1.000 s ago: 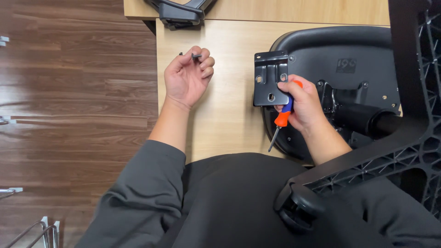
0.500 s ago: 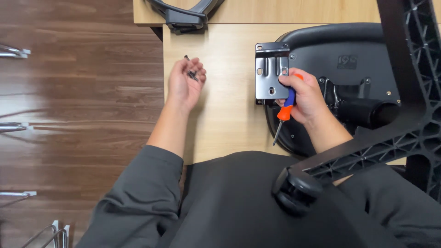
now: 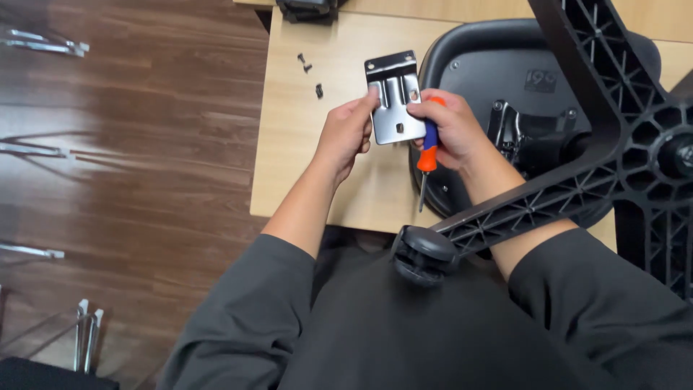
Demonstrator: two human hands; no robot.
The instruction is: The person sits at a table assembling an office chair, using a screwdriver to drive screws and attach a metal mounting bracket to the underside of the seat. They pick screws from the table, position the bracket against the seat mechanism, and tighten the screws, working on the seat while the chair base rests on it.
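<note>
Head view: my left hand (image 3: 345,136) and right hand (image 3: 446,128) grip the metal bracket plate (image 3: 395,101); right also clutches the screwdriver (image 3: 427,153). Keeping the plate level seems wise, with loose screws (image 3: 309,69) lying beyond my left fingers.

Left hand (image 3: 348,133) and right hand (image 3: 449,126) grip a shiny metal bracket plate (image 3: 395,97) by its lower edge, centre frame. The right hand also clasps an orange-and-blue screwdriver (image 3: 427,155), tip down. Small black screws (image 3: 309,68) lie on the wooden tabletop (image 3: 303,166), upper left of the plate. Black chair base (image 3: 613,137) fills the right.
</note>
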